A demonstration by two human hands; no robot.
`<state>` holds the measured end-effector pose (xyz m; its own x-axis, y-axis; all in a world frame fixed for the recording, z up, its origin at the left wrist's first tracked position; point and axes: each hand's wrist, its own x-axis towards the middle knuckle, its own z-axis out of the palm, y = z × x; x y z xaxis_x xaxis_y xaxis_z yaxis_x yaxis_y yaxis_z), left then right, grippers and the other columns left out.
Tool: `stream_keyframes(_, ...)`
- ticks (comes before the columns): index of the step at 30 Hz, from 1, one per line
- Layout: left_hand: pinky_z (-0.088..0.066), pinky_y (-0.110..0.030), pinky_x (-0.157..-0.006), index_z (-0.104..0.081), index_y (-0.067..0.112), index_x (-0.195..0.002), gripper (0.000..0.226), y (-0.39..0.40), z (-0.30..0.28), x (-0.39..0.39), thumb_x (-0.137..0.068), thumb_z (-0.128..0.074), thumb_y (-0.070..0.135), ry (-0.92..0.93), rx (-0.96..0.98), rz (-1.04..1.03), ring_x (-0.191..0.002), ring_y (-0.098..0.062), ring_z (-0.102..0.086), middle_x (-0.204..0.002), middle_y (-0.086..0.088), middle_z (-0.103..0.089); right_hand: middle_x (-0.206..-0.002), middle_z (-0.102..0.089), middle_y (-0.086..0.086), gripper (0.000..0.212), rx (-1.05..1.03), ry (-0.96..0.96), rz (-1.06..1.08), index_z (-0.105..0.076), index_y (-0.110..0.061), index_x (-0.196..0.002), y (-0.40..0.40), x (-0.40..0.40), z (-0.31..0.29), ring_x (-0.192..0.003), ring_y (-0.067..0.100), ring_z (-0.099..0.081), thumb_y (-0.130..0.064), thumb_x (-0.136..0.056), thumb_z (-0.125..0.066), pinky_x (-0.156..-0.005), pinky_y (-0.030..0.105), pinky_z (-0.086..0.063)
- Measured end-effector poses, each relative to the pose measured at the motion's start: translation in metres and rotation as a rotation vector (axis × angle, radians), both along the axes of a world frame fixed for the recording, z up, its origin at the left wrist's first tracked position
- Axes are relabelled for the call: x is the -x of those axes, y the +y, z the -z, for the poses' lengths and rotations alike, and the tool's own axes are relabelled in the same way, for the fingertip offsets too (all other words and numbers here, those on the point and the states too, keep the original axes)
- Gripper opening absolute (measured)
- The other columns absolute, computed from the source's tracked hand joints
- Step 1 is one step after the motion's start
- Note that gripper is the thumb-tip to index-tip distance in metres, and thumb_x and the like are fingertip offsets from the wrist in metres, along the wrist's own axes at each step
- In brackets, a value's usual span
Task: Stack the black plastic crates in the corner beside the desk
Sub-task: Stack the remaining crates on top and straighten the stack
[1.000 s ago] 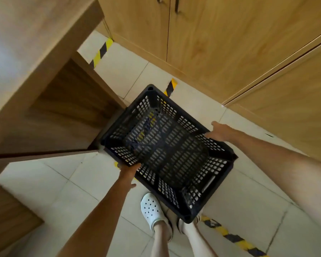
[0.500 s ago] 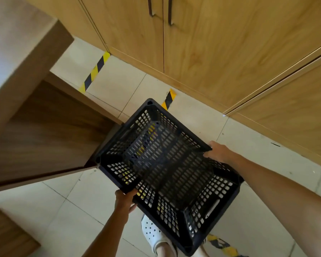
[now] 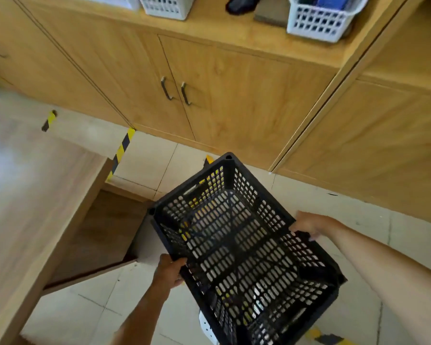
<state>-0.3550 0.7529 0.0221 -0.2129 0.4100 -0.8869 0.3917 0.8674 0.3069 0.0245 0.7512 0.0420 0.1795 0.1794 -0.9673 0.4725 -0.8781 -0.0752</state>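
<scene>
A black crate (image 3: 244, 247) is up in the air, over the tiled floor (image 3: 85, 307). It is full of little holes, so you can see the floor through it. The open side faces up and it is tipped a bit.

The left hand (image 3: 169, 271) grips the crate's long rim on the near left side, with its fingers curled over the edge. The right hand (image 3: 309, 224) grips the rim on the far right side, fingers curled over the edge too. Both arms reach out from the bottom of the view.

To the left is the wooden surface (image 3: 30, 195) (the desk), and the crate is just beside its corner. Behind the crate stands a long wooden cupboard (image 3: 222, 95) with two dark handles (image 3: 176, 92) close together. Yellow and black tape (image 3: 121, 151) is stuck on the floor by the cupboard. More of the same tape shows through the holes.

On top of the cupboard sit white baskets (image 3: 316, 18). A white shoe (image 3: 207, 329) peeks out under the crate.
</scene>
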Motion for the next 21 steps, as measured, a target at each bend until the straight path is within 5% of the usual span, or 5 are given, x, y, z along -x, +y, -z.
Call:
stream_keyframes(3,-0.047,-0.041,-0.06,-0.044,0.001,-0.087,0.022,0.019,-0.03,-0.015,-0.087,-0.065,0.008,0.024,-0.028,0.128,-0.08,-0.051,-0.063,-0.098,-0.044,-0.055,-0.118,-0.06,0.014,0.046,0.015,0.045,0.095,-0.045,-0.004,-0.125,-0.021,-0.025,-0.035,-0.105,0.031,-0.064,-0.008,-0.084,-0.067,-0.081,0.047,-0.058)
stream_keyframes(6,-0.052,-0.037,-0.062,-0.056,-0.003,-0.099,0.029,0.033,-0.04,-0.022,-0.081,-0.068,0.018,0.014,-0.067,0.272,-0.066,-0.03,-0.066,-0.09,-0.023,-0.069,-0.121,-0.058,0.015,0.044,-0.005,0.021,0.098,-0.045,-0.01,-0.122,-0.049,-0.045,-0.067,-0.107,0.032,-0.063,-0.014,-0.084,-0.067,-0.09,0.048,-0.055)
stream_keyframes(10,-0.053,-0.036,-0.053,-0.056,-0.007,-0.108,0.022,0.037,-0.104,-0.05,-0.091,-0.06,0.007,0.078,-0.135,0.38,-0.057,-0.028,-0.061,-0.071,-0.017,-0.063,-0.132,-0.049,0.012,0.049,-0.031,-0.047,0.122,-0.037,-0.014,-0.134,-0.087,-0.046,-0.122,-0.114,0.029,-0.057,-0.018,-0.09,-0.059,-0.094,0.046,-0.053)
stream_keyframes(16,-0.059,-0.05,-0.073,-0.051,0.001,-0.107,0.03,0.047,-0.194,-0.071,-0.087,-0.067,0.017,0.162,-0.198,0.609,-0.083,-0.036,-0.07,-0.101,-0.024,-0.064,-0.14,-0.046,0.013,0.06,-0.069,-0.092,0.082,-0.026,-0.015,-0.146,-0.142,-0.044,-0.211,-0.085,0.017,-0.059,-0.029,-0.095,-0.055,-0.056,0.026,-0.049)
stream_keyframes(21,-0.052,-0.036,-0.066,-0.042,0.011,-0.105,0.025,0.043,-0.268,-0.095,-0.093,-0.057,0.027,0.287,-0.381,0.946,-0.071,-0.022,-0.062,-0.085,-0.003,-0.059,-0.132,-0.053,0.009,0.05,-0.114,-0.233,0.072,-0.041,-0.009,-0.138,-0.181,-0.024,-0.252,-0.105,0.02,-0.062,-0.034,-0.095,-0.051,-0.095,0.036,-0.052)
